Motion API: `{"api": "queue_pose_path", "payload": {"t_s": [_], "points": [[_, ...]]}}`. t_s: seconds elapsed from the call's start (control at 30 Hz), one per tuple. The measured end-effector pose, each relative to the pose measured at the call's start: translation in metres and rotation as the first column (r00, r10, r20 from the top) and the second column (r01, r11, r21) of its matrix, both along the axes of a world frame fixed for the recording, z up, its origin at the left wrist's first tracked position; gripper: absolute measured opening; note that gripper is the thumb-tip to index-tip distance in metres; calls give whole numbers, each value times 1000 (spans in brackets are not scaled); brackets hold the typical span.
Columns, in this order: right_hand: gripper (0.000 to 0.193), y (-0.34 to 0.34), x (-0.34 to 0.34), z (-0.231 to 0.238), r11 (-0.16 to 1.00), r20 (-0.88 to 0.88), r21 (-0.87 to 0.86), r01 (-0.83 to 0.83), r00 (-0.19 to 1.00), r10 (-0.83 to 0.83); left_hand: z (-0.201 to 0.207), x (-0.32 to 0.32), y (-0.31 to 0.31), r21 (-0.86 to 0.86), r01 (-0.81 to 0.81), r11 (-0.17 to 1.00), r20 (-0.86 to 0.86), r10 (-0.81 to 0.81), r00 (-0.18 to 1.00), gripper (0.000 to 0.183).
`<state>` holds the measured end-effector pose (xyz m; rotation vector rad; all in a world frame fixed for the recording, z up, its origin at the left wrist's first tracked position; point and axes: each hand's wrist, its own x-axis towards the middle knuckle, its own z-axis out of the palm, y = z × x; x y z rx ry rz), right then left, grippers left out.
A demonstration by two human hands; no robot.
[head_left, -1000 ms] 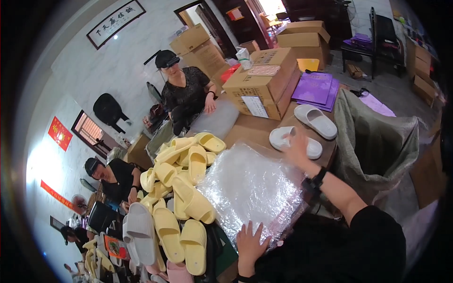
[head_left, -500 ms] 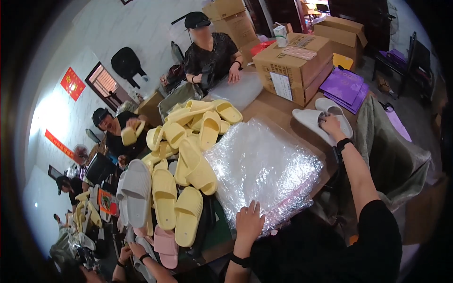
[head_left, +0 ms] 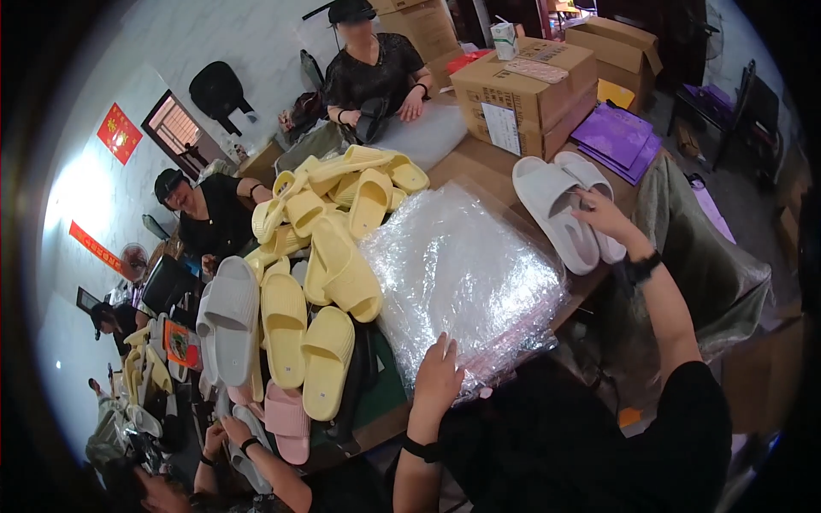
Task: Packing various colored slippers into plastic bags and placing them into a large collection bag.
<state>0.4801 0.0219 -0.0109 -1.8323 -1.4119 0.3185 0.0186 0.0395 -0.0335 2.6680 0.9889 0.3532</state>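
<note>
My left hand (head_left: 437, 376) lies at the near edge of a stack of clear, shiny plastic bags (head_left: 462, 274), its fingers stretched out over the film. My right hand (head_left: 604, 215) is at a pair of light grey slippers (head_left: 547, 190) on the right side of the table. Its fingers are slightly bent and apart, beside the slippers' straps, and do not appear closed round either one. The grey slippers lie side by side, soles down, with their toes pointing away from me.
A heap of yellow slippers (head_left: 342, 265) covers the table's left side, with a grey slipper (head_left: 233, 321) and a pink slipper (head_left: 287, 419) nearby. Beyond stand a cardboard box (head_left: 526, 98) and purple bags (head_left: 614, 141). Co-workers sit across and to the left; one's hands (head_left: 224, 436) are close by.
My view has shifted, so most things sit higher in the picture. My left hand has turned from flat and spread to narrower at the bags' edge. My right fingers have drawn back from inside the slipper.
</note>
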Motion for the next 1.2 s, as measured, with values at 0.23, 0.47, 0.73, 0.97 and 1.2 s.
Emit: {"api": "queue_pose_path", "payload": {"t_s": [0.23,0.47,0.73,0.97,1.2], "points": [[54,-109,-82,81,638,-622,80,-766,462,633,14,3,8,-78,-24,997,137,34,990,25],[58,-103,-141,30,23,-619,-135,-991,103,778,-11,-3,19,-2,142,990,111,-141,984,30],[58,-95,-155,44,114,-569,-148,-982,179,803,36,10,8,151,-197,969,464,106,880,13],[53,-112,-139,56,578,-541,-226,-784,595,595,30,25,1,-121,-297,947,460,318,829,15],[46,-106,-173,46,838,76,-230,-495,849,522,37,43,-16,15,-217,976,594,166,787,11]]}}
